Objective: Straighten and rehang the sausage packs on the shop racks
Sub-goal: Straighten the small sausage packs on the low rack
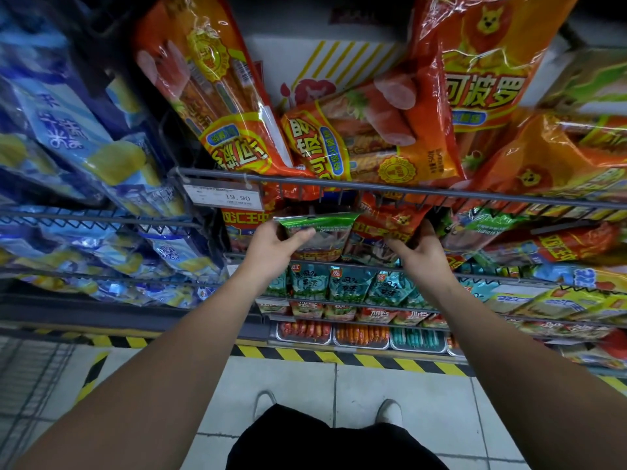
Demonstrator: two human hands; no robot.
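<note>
Two hands up at the 2nd tier, under the wire rail (373, 189). L hand (271, 247) grips green pack (319, 228) by its left edge, thumb across the front, fingers behind. R hand (424, 252) just beside it, thumb and curled fingers pinching red pack (390, 222) at its lower edge. Both packs touch, just below rail w/ price tag (225, 196). Above, orange packs (356, 140) lie askew.

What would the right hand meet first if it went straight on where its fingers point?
The red sausage pack hanging below the wire rail; the right hand seems to hold its lower edge, though depth is unclear.
</note>
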